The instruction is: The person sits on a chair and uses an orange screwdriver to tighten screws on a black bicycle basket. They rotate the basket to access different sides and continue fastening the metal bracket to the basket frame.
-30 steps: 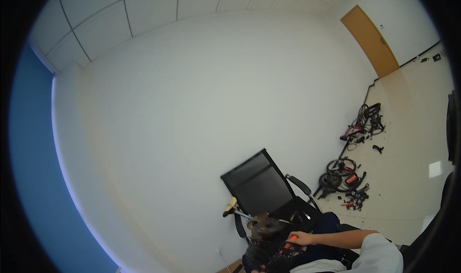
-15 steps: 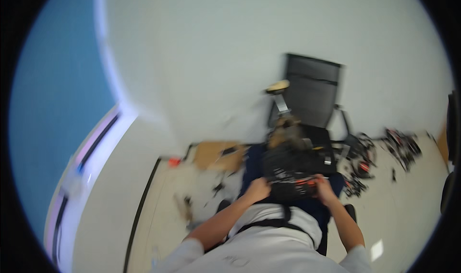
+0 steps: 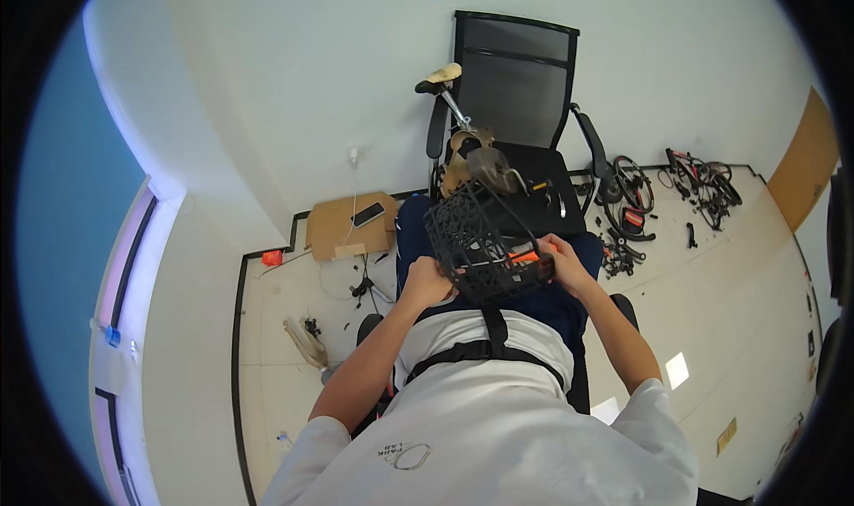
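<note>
A black mesh basket (image 3: pixel 478 241) rests on my lap, tilted on its side. My left hand (image 3: pixel 429 281) grips its near left edge. My right hand (image 3: pixel 562 261) is closed at its right edge, around an orange-handled tool (image 3: pixel 523 258) that lies against the mesh. Beyond the basket a tan and grey part with a metal post and a beige saddle (image 3: pixel 442 78) leans against a black office chair (image 3: pixel 516 105).
A flat cardboard piece (image 3: pixel 349 226) with a phone (image 3: pixel 367 214) on it lies on the floor at left. Small bicycle wheels and parts (image 3: pixel 630 205) are scattered at right. A white wall stands behind the chair. A cable and small bits lie near my left knee.
The view has swung down from the wall and ceiling onto my lap. Both hands and the basket now sit in the middle of the picture.
</note>
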Motion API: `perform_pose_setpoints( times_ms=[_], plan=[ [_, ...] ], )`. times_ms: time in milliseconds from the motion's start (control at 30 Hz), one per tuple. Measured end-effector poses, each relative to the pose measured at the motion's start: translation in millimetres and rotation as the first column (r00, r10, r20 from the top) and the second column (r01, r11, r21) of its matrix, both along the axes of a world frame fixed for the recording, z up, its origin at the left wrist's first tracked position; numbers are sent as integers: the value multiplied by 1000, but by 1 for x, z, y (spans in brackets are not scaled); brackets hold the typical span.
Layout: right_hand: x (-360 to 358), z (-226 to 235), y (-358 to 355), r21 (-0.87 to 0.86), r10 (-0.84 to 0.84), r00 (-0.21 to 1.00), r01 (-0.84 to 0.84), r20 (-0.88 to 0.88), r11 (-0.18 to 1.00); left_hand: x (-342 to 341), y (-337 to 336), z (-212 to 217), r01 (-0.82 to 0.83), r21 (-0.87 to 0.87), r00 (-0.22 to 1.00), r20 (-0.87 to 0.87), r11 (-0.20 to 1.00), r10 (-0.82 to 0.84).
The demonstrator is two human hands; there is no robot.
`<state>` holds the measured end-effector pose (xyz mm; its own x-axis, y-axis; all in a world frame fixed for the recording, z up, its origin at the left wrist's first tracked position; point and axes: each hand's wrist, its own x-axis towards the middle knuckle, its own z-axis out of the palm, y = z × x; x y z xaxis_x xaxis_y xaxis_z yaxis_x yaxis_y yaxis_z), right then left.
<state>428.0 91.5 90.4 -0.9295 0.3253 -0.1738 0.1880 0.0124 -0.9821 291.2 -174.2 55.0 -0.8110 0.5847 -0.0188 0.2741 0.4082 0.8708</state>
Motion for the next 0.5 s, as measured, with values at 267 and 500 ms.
perform_pose_setpoints(
  times_ms=[267,500],
  plan=[
    [19,25,2,118,148,970,-126,-192,985,9,-9,12,130,247,972,-221,960,-75],
    [25,17,6,58,152,986,-148,-74,987,10,-12,17,156,121,968,-215,980,-127]
  ],
)
